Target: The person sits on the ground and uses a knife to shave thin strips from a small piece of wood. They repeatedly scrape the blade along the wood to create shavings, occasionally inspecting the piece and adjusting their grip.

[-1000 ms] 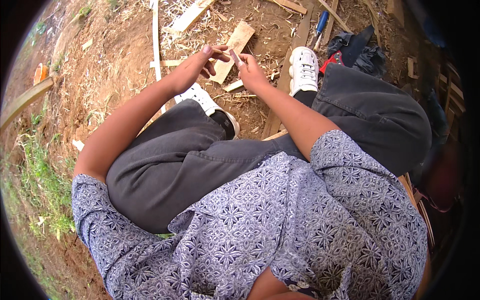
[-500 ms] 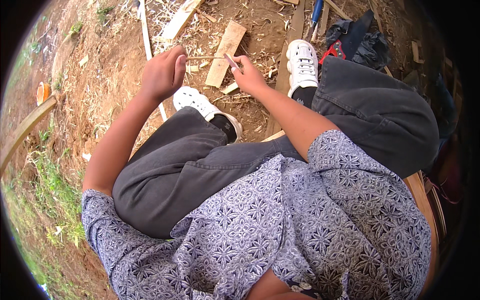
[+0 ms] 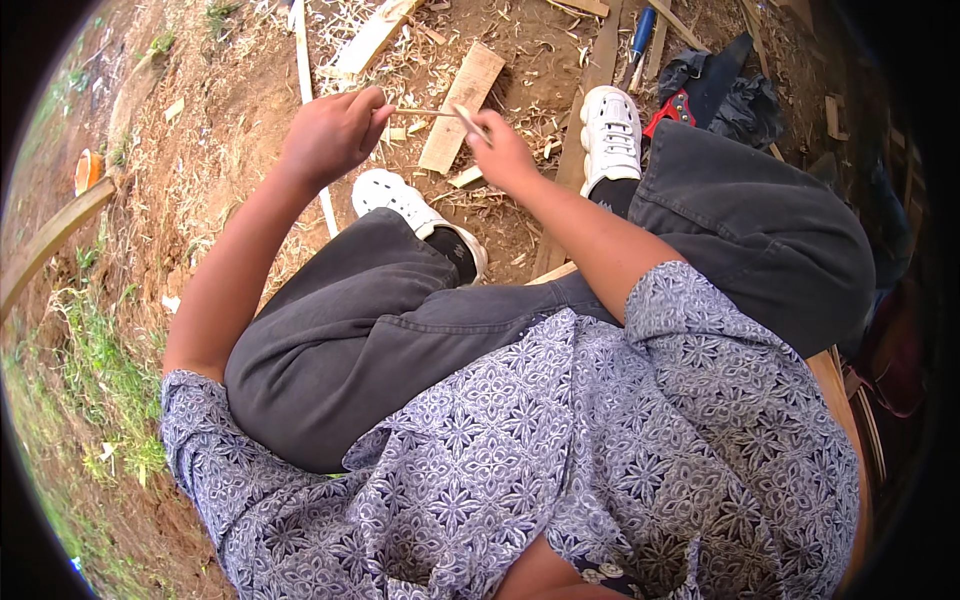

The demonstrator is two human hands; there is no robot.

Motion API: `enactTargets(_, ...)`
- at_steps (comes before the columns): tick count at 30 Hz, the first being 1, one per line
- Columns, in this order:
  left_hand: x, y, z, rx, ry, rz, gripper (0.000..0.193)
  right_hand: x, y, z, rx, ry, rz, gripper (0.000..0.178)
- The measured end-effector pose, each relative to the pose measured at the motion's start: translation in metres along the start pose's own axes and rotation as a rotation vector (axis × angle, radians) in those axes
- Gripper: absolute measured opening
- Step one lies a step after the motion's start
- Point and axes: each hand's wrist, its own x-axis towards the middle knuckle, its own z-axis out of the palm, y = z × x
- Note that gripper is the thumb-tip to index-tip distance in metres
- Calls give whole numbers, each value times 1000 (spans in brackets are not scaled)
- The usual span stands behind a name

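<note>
My left hand point(image 3: 335, 137), closed with its back upward, grips one end of a thin wooden stick point(image 3: 424, 112). The stick runs roughly level toward my right hand point(image 3: 504, 155), whose fingers are closed around a small flat blade point(image 3: 466, 120). The blade lies slantwise across the stick's right end and looks to touch it; its handle is hidden in my fingers. Beneath the stick, a flat wooden board piece point(image 3: 462, 105) lies on the ground.
Wood shavings litter the brown soil point(image 3: 520, 215) around my white shoes point(image 3: 611, 135). A blue-handled tool point(image 3: 641, 35), a red-handled tool point(image 3: 672, 108) and black plastic point(image 3: 748, 105) lie at the far right. A long pale strip point(image 3: 304, 60) and another board point(image 3: 377, 38) lie at the far left.
The view has shifted slightly. The blade has tilted and now looks paler, and a bit more of the stick shows beside my left fingers. Both hands keep their holds.
</note>
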Motion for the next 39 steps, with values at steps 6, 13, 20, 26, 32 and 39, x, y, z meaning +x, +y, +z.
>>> enactTargets(6, -2, -1, 8, -31, 26, -52, 22, -6, -38, 4, 77, -43, -150, 34)
enactTargets(13, -7, 4, 13, -119, 97, -103, 19, -7, -40, 18, 148, 29, -268, 32)
enactTargets(20, -3, 5, 13, -164, 127, -150, 22, -6, -29, 9, 40, 51, -122, 30)
enactTargets(26, -5, 5, 11, -201, 129, -173, 20, -1, -6, 14, 9, 149, -177, 29)
enactTargets(32, -3, 4, 10, -256, 161, -223, 19, -16, -62, 24, 272, 71, -372, 31)
enactTargets(39, -30, -15, 35, -334, 201, -332, 15, -18, -64, 21, 286, -59, -146, 28)
